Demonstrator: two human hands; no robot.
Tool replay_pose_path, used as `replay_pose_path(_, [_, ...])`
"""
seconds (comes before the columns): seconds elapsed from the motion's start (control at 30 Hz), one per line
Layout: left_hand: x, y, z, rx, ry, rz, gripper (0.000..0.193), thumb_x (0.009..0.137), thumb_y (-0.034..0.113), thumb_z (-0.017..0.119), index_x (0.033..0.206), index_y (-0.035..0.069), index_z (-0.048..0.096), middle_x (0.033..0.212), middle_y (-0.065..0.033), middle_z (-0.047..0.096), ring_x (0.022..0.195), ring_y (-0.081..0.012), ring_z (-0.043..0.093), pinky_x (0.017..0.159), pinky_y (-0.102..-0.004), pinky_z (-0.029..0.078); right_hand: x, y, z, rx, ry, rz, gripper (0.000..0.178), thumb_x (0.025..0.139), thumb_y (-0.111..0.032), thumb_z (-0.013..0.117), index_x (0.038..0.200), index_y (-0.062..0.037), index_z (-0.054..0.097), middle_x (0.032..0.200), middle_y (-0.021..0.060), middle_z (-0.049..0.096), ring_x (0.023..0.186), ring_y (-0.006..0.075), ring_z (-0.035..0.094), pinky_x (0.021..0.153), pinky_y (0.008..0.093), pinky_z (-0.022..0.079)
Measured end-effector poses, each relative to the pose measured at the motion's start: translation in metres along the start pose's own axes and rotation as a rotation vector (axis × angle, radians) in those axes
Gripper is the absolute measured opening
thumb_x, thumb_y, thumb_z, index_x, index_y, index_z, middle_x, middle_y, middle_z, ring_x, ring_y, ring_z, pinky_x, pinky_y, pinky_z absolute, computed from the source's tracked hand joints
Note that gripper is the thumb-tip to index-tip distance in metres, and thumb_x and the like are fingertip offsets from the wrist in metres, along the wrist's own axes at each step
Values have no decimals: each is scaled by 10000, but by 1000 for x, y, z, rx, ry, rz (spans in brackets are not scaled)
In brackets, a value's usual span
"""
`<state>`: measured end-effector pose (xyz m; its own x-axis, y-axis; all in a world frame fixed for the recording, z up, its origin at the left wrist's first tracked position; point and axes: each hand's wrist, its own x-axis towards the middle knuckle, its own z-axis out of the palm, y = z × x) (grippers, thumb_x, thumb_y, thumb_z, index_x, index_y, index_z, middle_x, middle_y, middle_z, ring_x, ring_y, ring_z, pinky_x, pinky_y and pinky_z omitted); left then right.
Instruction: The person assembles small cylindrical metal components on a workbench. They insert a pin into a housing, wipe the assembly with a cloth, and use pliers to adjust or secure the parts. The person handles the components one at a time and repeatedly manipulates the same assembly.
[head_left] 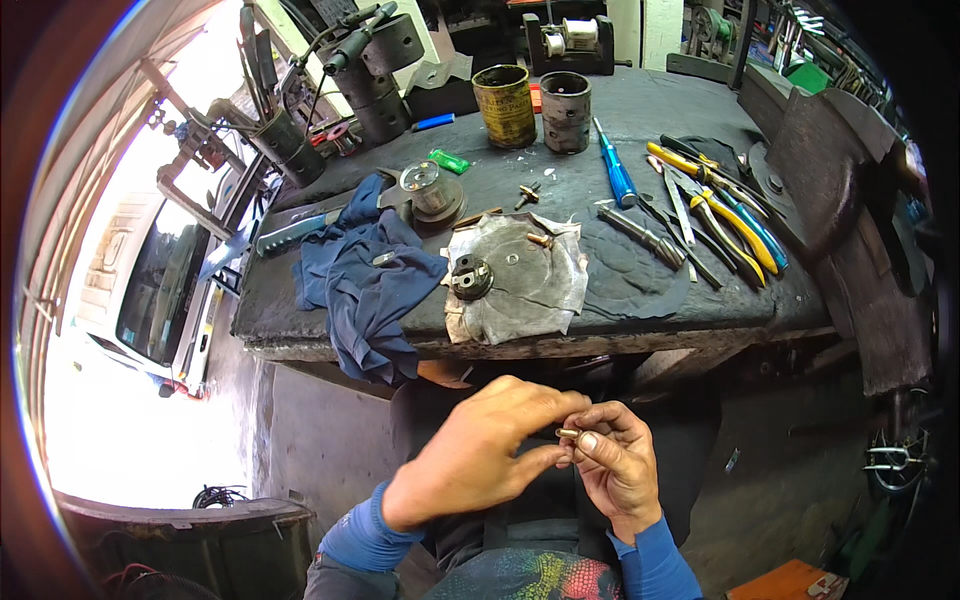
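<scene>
Over my lap, in front of the bench edge, my right hand is closed in a pinch on a small brass fitting. My left hand meets it from the left, back upward. Its thumb and forefinger stand apart on either side of the fitting, their tips close against my right fingers. Beyond my hands, a stained cloth pad on the bench carries a round dark part with slots and a small copper-coloured piece. A small metal stud lies just behind the pad.
Left of the pad are a crumpled blue cloth, a hammer and a metal jar. Pliers, a blue screwdriver and a metal shaft lie right. Two tins stand behind; a vise-like block rises at right.
</scene>
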<state>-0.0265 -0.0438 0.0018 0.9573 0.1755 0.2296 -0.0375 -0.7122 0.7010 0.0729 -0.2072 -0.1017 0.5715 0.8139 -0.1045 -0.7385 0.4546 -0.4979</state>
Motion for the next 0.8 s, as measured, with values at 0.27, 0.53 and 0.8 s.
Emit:
replay_pose_path(0.27, [41, -66, -58, 227, 403, -242, 733, 736, 123, 910, 1407, 63, 622, 1238, -150, 712, 1002, -279, 697, 847, -376, 573, 3, -4, -2, 67, -53, -17, 171, 946, 9, 718, 1115, 20, 693, 1093, 211, 736, 876, 254, 758, 776, 387, 649])
replay_pose_path(0.53, [62, -81, -61, 301, 312, -293, 642, 734, 76, 891, 1345, 71, 697, 1253, -149, 754, 1081, -248, 727, 969, -351, 539, -1, -12, 2, 88, -56, -71, 175, 946, 9, 716, 1119, 19, 691, 1081, 214, 734, 874, 253, 753, 774, 385, 648])
replay_pose_path(0.8, [9, -51, -21, -1063, 352, -132, 772, 786, 84, 923, 1441, -51, 536, 1380, -198, 653, 1227, -229, 652, 1088, -339, 513, 4, -26, 23, -33, -20, -167, 179, 936, -20, 732, 1102, 25, 681, 1054, 212, 718, 844, 243, 737, 730, 379, 635])
